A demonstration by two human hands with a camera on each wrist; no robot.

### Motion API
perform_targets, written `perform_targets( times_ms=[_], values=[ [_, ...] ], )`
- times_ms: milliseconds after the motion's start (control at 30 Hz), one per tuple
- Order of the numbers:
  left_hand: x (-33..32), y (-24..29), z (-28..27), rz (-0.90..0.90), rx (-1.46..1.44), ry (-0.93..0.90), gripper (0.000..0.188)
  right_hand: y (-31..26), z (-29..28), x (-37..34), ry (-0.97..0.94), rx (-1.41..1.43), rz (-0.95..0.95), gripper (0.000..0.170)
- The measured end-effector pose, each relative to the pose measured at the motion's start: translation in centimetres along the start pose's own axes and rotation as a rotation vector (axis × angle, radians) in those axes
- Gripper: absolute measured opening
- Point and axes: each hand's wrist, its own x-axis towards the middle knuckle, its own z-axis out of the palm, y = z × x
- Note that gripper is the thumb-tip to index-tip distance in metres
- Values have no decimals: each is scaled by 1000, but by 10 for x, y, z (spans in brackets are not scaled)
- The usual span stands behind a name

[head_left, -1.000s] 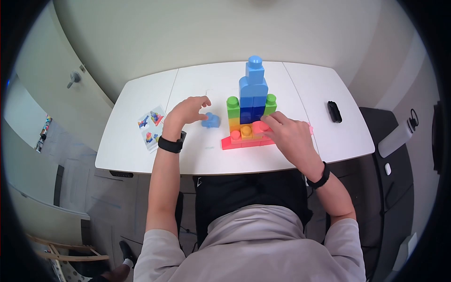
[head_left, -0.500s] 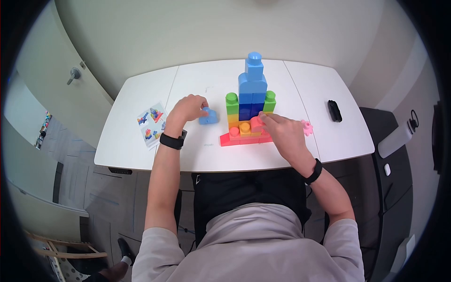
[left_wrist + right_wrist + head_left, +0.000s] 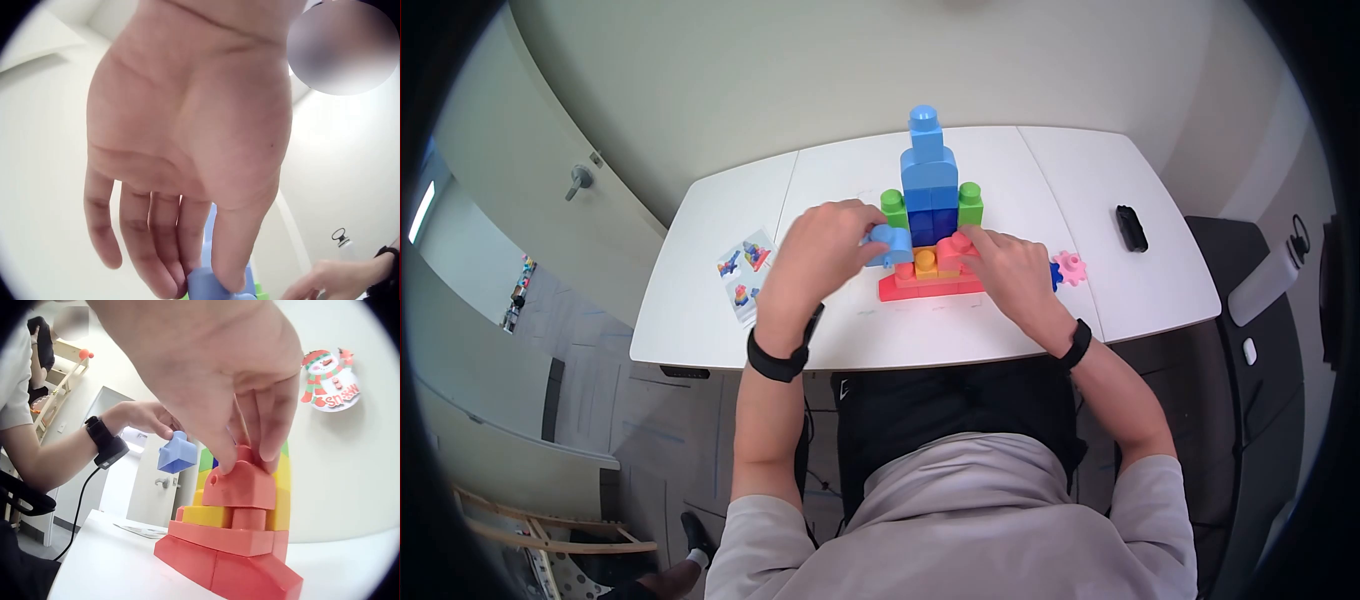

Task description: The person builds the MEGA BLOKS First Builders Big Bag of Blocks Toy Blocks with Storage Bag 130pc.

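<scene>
My left hand [image 3: 820, 250] pinches a light blue block [image 3: 177, 454] between thumb and fingers, holding it raised at the left side of a block structure. With the fingertips of my right hand [image 3: 1015, 280] I grip a rounded red block [image 3: 244, 484] by its top. A red stud [image 3: 249, 519] shows directly under that block. The structure has a long red base [image 3: 930, 288], an orange block [image 3: 925, 264] in front, green blocks [image 3: 970, 205] at both sides and a tall blue tower [image 3: 930, 180] in the middle.
A printed picture sheet [image 3: 745, 275] lies on the white table [image 3: 830, 330] at the left. Right of the structure are a pink gear [image 3: 1071, 268] and a partly hidden blue gear [image 3: 1056, 275]. Farther right lies a black case [image 3: 1131, 228]; a white bottle [image 3: 1265, 285] stands beyond the table.
My left hand has taken the light blue block off the table and carried it right, beside the structure. My right hand stays at the red block; the head view has shifted slightly.
</scene>
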Motion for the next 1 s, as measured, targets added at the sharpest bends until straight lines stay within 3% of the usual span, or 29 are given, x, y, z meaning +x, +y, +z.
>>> perform_targets(
  times_ms=[200,433,633,700,733,800,833,900,1000],
  values=[
    [10,9,37,71,3,93,21,3,2,2,21,22,-20,29],
    [14,13,55,34,264,8,24,3,3,4,53,4,-44,20],
    [17,1,70,136,311,180,20,15,7,9,117,102,-67,15],
    [16,3,68,116,299,198,21,24,-9,16,-35,269,86,15],
    [16,5,66,117,295,201,21,34,-17,19,-37,264,86,15],
    [12,9,62,92,319,187,23,64,-31,23,-210,210,263,16],
    [10,12,57,88,314,189,23,81,-36,22,-215,207,259,16],
    [7,17,47,74,293,127,27,113,-44,15,-499,41,373,22],
    [-2,24,42,142,266,87,31,136,-36,1,-670,77,382,31]
  ],
)
